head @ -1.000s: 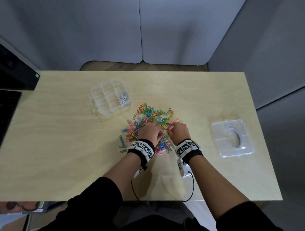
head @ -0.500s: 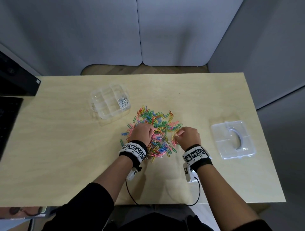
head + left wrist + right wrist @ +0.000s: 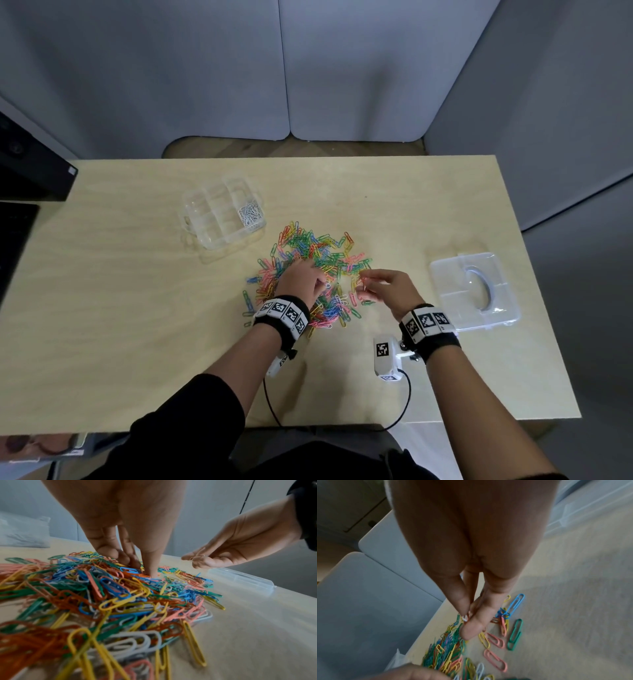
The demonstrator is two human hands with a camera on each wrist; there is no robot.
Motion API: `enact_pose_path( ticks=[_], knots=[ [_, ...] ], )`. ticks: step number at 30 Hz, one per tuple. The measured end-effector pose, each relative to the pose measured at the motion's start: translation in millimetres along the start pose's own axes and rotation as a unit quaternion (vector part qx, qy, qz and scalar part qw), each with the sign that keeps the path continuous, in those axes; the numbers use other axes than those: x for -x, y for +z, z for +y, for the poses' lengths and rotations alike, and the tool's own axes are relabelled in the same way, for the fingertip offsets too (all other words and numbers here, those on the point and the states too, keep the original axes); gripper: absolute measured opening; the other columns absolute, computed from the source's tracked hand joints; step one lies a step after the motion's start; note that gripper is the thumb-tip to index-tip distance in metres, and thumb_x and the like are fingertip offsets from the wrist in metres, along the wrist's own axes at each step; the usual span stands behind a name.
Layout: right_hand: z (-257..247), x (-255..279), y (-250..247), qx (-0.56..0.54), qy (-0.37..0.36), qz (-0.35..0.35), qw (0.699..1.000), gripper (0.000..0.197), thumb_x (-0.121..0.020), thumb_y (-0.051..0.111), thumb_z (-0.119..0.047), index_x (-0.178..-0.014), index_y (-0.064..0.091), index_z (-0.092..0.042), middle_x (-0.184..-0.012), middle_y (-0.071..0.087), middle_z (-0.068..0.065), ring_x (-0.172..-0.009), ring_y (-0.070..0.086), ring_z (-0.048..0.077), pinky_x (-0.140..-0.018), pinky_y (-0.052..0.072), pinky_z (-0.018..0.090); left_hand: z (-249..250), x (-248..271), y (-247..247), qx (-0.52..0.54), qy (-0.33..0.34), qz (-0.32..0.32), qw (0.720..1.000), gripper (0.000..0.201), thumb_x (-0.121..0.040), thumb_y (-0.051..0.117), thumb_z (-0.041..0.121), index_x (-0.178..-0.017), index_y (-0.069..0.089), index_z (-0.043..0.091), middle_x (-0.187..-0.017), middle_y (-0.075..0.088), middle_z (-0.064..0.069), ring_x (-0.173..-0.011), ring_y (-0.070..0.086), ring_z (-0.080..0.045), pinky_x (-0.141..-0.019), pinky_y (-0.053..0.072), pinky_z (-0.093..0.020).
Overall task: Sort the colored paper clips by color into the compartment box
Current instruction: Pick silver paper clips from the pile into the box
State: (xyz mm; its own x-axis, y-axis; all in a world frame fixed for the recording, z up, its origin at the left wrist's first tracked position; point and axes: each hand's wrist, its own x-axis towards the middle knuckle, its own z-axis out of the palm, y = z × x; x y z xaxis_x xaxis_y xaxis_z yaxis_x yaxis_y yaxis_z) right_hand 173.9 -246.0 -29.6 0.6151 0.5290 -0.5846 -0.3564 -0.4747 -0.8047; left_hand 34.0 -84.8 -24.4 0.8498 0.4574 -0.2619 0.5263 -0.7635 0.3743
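A heap of coloured paper clips (image 3: 318, 267) lies mid-table. My left hand (image 3: 320, 281) rests on its left side. In the left wrist view the left hand (image 3: 142, 569) has thumb and fingertips pressed together down into the clips, pinching at one. My right hand (image 3: 364, 284) hovers just off the heap's right edge and pinches a few pale clips (image 3: 197, 557) between thumb and fingers. A white and a reddish clip (image 3: 466, 617) show at its tips. The clear compartment box (image 3: 202, 219) stands far left of the heap, with white clips (image 3: 251, 214) in its right-hand compartment.
The box's clear lid (image 3: 474, 291) lies flat to the right of my right hand. Loose clips (image 3: 515, 634) are scattered around the heap's right edge. A dark monitor and keyboard (image 3: 20, 192) sit at the far left. Grey partitions stand behind the table.
My hands have drawn apart. The right hand has moved right and lifted off the heap with clips in its fingers. The left hand has shifted left onto the heap.
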Motion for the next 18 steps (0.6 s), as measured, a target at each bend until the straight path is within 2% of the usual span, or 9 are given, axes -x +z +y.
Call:
enact_pose_path(
  ticks=[2, 4, 8, 11, 14, 16, 18],
  knots=[
    [1, 3, 0, -0.032, 0.013, -0.023, 0.999, 0.026, -0.085, 0.062, 0.015, -0.106, 0.069, 0.001, -0.100, 0.066, 0.019, -0.087, 0.072, 0.034, -0.086, 0.059, 0.039, -1, 1, 2, 0.005, 0.006, 0.003, 1.000, 0.015, -0.092, 0.061, 0.027, -0.082, 0.070, 0.020, -0.087, 0.052, 0.006, -0.093, 0.046, -0.015, -0.078, 0.049, -0.030],
    [3, 3, -1, -0.017, 0.010, -0.036, 0.999, 0.032, -0.079, 0.070, 0.014, -0.104, 0.072, -0.004, -0.100, 0.067, 0.019, -0.089, 0.072, 0.035, -0.089, 0.058, 0.041, -2, 2, 2, 0.010, 0.013, 0.011, 1.000, 0.014, -0.092, 0.060, 0.026, -0.083, 0.070, 0.020, -0.090, 0.054, 0.005, -0.095, 0.048, -0.016, -0.079, 0.048, -0.029],
    [1, 6, -1, -0.027, 0.032, -0.049, 0.998, 0.025, -0.081, 0.068, 0.014, -0.103, 0.071, 0.001, -0.091, 0.069, 0.022, -0.077, 0.072, 0.030, -0.078, 0.061, 0.034, -8, 5, -2, 0.070, -0.011, 0.062, 0.996, 0.010, -0.090, 0.063, 0.024, -0.086, 0.071, 0.020, -0.089, 0.063, 0.005, -0.092, 0.054, -0.015, -0.079, 0.049, -0.030],
    [-2, 8, -2, 0.002, 0.018, -0.055, 0.998, 0.017, -0.085, 0.070, 0.004, -0.101, 0.073, -0.001, -0.086, 0.073, 0.016, -0.073, 0.071, 0.022, -0.074, 0.060, 0.030, -15, 6, -7, 0.107, -0.041, 0.088, 0.990, 0.007, -0.088, 0.067, 0.020, -0.091, 0.072, 0.023, -0.087, 0.070, 0.005, -0.083, 0.064, -0.014, -0.075, 0.057, -0.032],
    [-3, 7, 0, 0.024, 0.009, -0.045, 0.999, 0.015, -0.086, 0.068, 0.005, -0.096, 0.074, -0.004, -0.084, 0.072, 0.017, -0.064, 0.068, 0.019, -0.074, 0.061, 0.031, -17, 6, -9, 0.064, -0.020, 0.093, 0.993, 0.012, -0.087, 0.068, 0.022, -0.097, 0.071, 0.026, -0.100, 0.067, 0.005, -0.101, 0.057, -0.017, -0.089, 0.052, -0.035],
    [-3, 5, 1, 0.053, -0.003, -0.033, 0.998, 0.019, -0.084, 0.068, 0.008, -0.093, 0.075, -0.007, -0.088, 0.072, 0.019, -0.067, 0.071, 0.024, -0.076, 0.061, 0.034, -11, 6, -10, 0.018, 0.008, 0.070, 0.997, 0.010, -0.089, 0.065, 0.031, -0.094, 0.072, 0.027, -0.099, 0.061, 0.004, -0.104, 0.051, -0.019, -0.091, 0.048, -0.035],
    [-2, 2, 2, 0.125, -0.028, -0.030, 0.991, 0.024, -0.078, 0.071, 0.006, -0.092, 0.077, -0.012, -0.086, 0.074, 0.012, -0.074, 0.072, 0.022, -0.076, 0.060, 0.032, -3, 5, -8, -0.017, 0.021, 0.035, 0.999, 0.015, -0.090, 0.062, 0.037, -0.091, 0.074, 0.027, -0.095, 0.058, 0.004, -0.103, 0.049, -0.020, -0.088, 0.046, -0.034]
  ],
)
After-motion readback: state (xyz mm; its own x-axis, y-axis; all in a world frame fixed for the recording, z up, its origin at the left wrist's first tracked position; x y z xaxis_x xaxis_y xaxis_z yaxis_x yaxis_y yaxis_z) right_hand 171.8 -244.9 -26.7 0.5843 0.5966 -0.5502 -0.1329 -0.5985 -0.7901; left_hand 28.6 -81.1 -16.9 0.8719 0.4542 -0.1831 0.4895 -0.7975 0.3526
